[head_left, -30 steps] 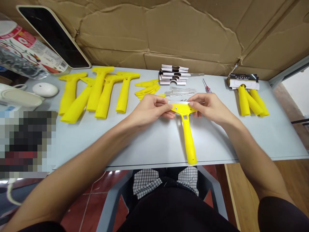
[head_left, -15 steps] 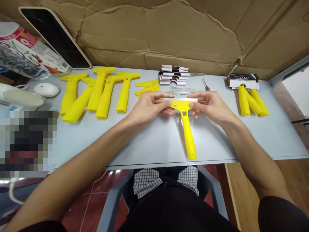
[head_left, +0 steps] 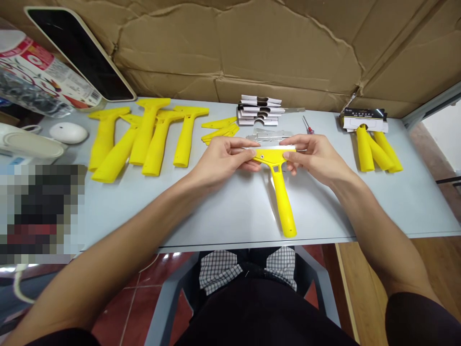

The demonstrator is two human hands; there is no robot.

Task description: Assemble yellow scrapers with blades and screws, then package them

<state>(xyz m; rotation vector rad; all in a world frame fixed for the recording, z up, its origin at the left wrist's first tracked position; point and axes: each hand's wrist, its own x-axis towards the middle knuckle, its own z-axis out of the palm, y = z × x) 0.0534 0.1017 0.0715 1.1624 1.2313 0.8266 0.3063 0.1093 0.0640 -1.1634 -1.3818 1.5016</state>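
Observation:
A yellow scraper [head_left: 283, 192] with a metal blade along its top edge is held between both hands, its handle pointing down toward the table's front edge. My left hand [head_left: 226, 156] pinches the left end of the scraper head, thumb on the face. At the other end, my right hand [head_left: 311, 156] pinches the head in the same way. Fingers behind the head are partly hidden. Just beyond lie thin metal blades [head_left: 270, 135]. To the left of these are flat yellow pieces [head_left: 221, 129].
Several yellow scraper handles [head_left: 151, 144] lie at the left. Folded card sleeves [head_left: 260, 111] are stacked at the back, near a small screwdriver [head_left: 309, 126]. Yellow scrapers with a card sleeve [head_left: 365, 120] lie right. A phone [head_left: 82, 53] leans on the cardboard, above a white mouse [head_left: 68, 132].
The scraper's handle end has swung very slightly to the right. Both hands keep their grip in nearly the same place.

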